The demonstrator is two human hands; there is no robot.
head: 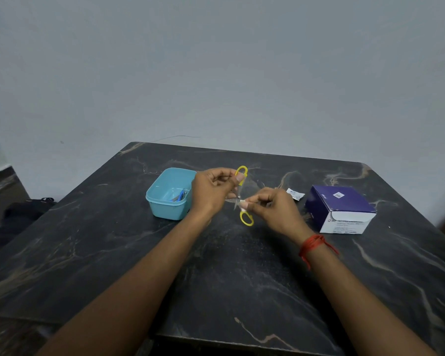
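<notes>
Roughly near-to-far, splayed yellow-handled scissors

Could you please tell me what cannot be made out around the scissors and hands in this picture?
All in the head view:
- Blades of the scissors: blurred, and covered by fingers of the left hand and the right hand.
- White piece that the right hand pinches: mostly hidden by fingertips; swab or wrapper unclear.
- Blue items in the teal tub: too small to identify.
- Print on the purple box: too small to read.
</notes>
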